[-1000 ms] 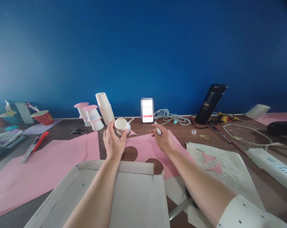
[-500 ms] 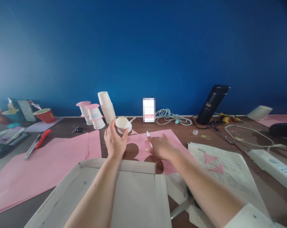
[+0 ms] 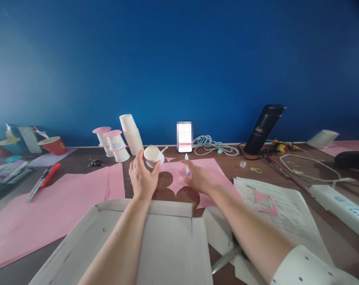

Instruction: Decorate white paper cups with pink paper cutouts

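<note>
In my left hand (image 3: 144, 174) is a small white paper cup (image 3: 152, 153), its mouth up and tilted toward me, the fingers and thumb curled round its sides. Beside the cup is a white piece with a short stick (image 3: 164, 149), partly hidden. My right hand (image 3: 199, 177) is closed on a slim white tube with a pointed tip (image 3: 187, 164), which points up and away from me. Under that hand lies pink paper (image 3: 211, 168) with round holes cut out of it.
Pink-topped spool shapes made of cups (image 3: 117, 142) and a cup stack (image 3: 131, 134) stand at the back left. A phone (image 3: 184, 136), coiled cable (image 3: 212, 145), black flask (image 3: 264, 130) and power strip (image 3: 342, 208) lie beyond. An open cardboard box (image 3: 170, 245) is nearest me.
My right hand has drawn the tube slightly toward the left, and its tip now points more upright. The left hand still holds the cup. The whole view has shifted a little.
</note>
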A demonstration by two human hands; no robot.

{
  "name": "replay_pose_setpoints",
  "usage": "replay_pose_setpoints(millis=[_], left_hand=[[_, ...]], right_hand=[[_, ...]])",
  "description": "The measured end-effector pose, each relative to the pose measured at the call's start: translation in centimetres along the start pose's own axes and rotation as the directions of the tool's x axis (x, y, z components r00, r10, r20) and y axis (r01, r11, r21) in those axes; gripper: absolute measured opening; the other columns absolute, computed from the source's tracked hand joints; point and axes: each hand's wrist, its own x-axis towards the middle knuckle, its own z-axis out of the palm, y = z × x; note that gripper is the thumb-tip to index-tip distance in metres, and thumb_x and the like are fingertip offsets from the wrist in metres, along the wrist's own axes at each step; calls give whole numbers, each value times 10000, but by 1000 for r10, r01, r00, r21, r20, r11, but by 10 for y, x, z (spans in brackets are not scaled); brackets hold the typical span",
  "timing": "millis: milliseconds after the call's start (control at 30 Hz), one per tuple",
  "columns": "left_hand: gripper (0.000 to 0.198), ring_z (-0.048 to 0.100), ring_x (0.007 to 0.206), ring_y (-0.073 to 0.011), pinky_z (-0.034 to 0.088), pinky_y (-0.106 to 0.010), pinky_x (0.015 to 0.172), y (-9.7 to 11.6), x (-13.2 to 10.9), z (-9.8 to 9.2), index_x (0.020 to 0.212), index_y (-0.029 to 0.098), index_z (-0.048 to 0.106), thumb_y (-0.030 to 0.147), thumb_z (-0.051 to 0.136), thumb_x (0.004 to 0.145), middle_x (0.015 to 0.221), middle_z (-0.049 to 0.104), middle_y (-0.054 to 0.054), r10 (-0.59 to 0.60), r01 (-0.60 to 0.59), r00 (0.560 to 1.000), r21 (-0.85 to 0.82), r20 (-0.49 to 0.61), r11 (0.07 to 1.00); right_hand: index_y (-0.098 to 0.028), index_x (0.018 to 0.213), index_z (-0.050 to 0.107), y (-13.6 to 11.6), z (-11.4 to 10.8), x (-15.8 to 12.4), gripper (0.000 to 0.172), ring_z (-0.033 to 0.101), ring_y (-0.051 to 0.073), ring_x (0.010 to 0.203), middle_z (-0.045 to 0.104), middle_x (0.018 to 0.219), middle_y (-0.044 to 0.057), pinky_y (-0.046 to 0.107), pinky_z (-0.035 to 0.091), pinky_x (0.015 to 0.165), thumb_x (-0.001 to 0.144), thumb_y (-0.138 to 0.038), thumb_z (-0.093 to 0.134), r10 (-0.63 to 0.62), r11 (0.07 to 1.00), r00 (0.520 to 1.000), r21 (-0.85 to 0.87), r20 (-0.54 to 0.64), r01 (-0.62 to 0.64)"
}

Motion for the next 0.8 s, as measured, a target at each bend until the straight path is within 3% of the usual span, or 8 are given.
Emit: replay_pose_setpoints(millis=[100, 200, 433, 800], left_hand=[[640, 470, 1197, -322, 356, -479, 992, 0, 0, 0, 1342, 208, 389, 353, 631, 768, 1296, 536, -135, -9, 9, 1000, 2, 10, 1000], [631, 477, 1183, -322, 364, -476, 985, 0, 0, 0, 1335, 206, 397, 339, 633, 766, 1283, 546, -129, -7, 7, 1000, 8, 11, 1000], [630, 483, 1166, -312, 368, -470, 982, 0, -1, 1, 1337, 194, 400, 352, 627, 772, 1287, 542, -136, -5, 5, 1000, 17, 12, 1000], [642, 499, 1171, -294, 419, -444, 943, -1, -4, 3, 1338, 249, 397, 396, 632, 759, 1303, 526, -109, -72, 90, 982, -96, 173, 991]], right_hand=[[-251, 1338, 377, 2, -10, 1, 457, 631, 239, 929, 671, 1032, 88, 311, 424, 719, 890, -308, 448, 132, 988, 987, -71, -96, -140], [-211, 1318, 402, 7, -14, 2, 438, 635, 293, 937, 679, 1024, 139, 361, 431, 720, 894, -315, 435, 215, 943, 974, -241, -77, -227], [-178, 1194, 505, -1, 1, -4, 379, 639, 312, 915, 693, 976, 144, 366, 436, 700, 832, -289, 521, 150, 930, 989, -340, -5, -142], [-222, 1320, 430, 1, 2, -5, 441, 641, 282, 947, 693, 1041, 111, 335, 434, 710, 883, -275, 432, 131, 962, 990, -234, -59, -142]])
